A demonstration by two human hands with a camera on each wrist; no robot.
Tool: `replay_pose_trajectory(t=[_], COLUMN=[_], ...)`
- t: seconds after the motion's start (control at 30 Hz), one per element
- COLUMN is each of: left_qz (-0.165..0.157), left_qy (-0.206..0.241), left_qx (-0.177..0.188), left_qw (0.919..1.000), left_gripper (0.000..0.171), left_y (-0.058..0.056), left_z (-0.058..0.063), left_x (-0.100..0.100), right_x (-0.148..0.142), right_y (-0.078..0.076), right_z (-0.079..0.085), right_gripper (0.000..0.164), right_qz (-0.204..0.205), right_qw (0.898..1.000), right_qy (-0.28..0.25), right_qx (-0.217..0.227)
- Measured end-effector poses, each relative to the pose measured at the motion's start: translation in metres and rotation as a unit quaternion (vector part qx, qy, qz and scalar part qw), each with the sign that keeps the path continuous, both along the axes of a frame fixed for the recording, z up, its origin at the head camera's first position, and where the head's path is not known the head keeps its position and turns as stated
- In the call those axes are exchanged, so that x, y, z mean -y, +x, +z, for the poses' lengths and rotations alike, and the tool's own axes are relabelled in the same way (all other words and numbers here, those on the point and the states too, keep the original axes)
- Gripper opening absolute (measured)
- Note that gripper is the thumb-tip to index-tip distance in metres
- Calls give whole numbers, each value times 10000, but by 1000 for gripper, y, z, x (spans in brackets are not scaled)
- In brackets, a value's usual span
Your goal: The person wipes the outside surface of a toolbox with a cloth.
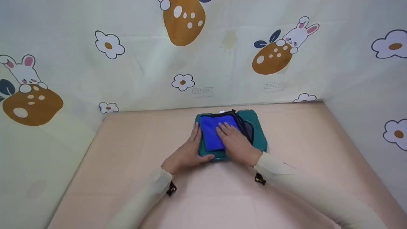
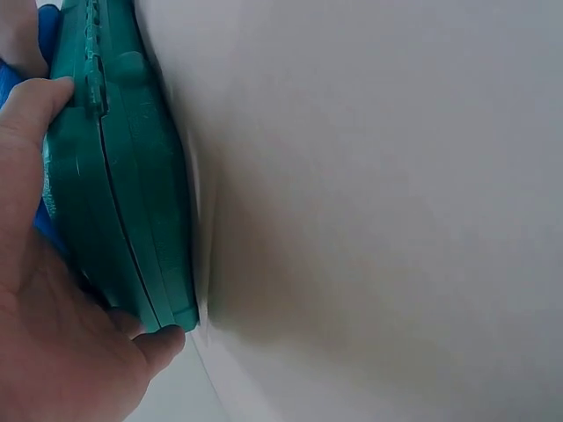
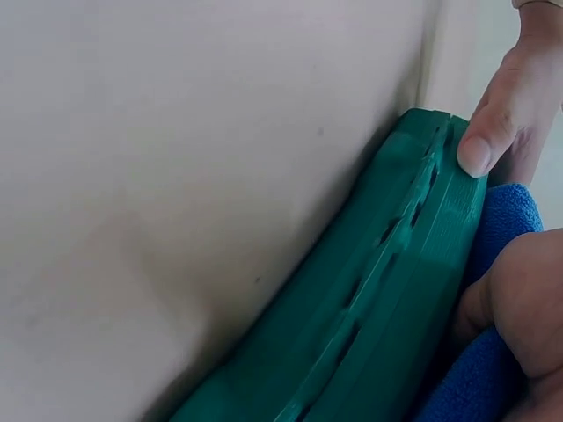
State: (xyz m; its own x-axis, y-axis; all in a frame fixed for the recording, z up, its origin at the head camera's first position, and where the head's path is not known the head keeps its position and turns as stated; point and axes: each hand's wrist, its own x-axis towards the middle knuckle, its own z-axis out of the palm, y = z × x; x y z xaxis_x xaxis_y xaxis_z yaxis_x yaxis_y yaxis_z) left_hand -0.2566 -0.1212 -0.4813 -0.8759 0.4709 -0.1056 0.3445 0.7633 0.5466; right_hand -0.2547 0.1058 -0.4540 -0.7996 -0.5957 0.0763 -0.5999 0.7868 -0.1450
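Note:
A green plastic case (image 1: 260, 130) lies closed on the table, its seam and slotted edge showing in both wrist views. On top is a folded blue cloth (image 1: 211, 133), beside a black-edged item (image 1: 249, 130) with a grey rounded part, partly covered. My left hand (image 1: 187, 152) holds the case at its near left corner, fingers along the left side and thumb on the near edge. My right hand (image 1: 237, 144) presses on the cloth with outstretched fingers. In the right wrist view, its thumb sits against the blue cloth (image 3: 479, 378).
The table (image 1: 143, 136) has a pale pinkish cover. A patterned curtain (image 1: 140, 79) with rabbits and flowers rises right behind the case and along both sides. Small black straps (image 1: 260, 178) hang below the wrists.

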Motion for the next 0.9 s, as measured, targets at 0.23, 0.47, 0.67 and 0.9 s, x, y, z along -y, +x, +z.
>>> replay_pose_trajectory(t=[0.23, 0.47, 0.67, 0.9], left_qz=[-76, -329, -362, -385], left_qy=[362, -15, -257, -400], left_qx=[108, 167, 219, 191], left_qw=[9993, 9993, 9988, 9983], left_gripper=[126, 122, 124, 125], left_y=[-2, -3, -4, -7], left_z=[-2, 3, 7, 5], left_x=[2, 6, 10, 11], right_x=[18, 27, 30, 28], right_y=[-5, -7, -9, -11], right_z=[0, 1, 0, 3], right_gripper=[59, 62, 62, 58], right_qz=[-14, 103, 210, 397], right_qw=[9999, 9998, 9995, 9984], right_qy=[-81, -40, -107, -224], right_qx=[103, 136, 212, 326])
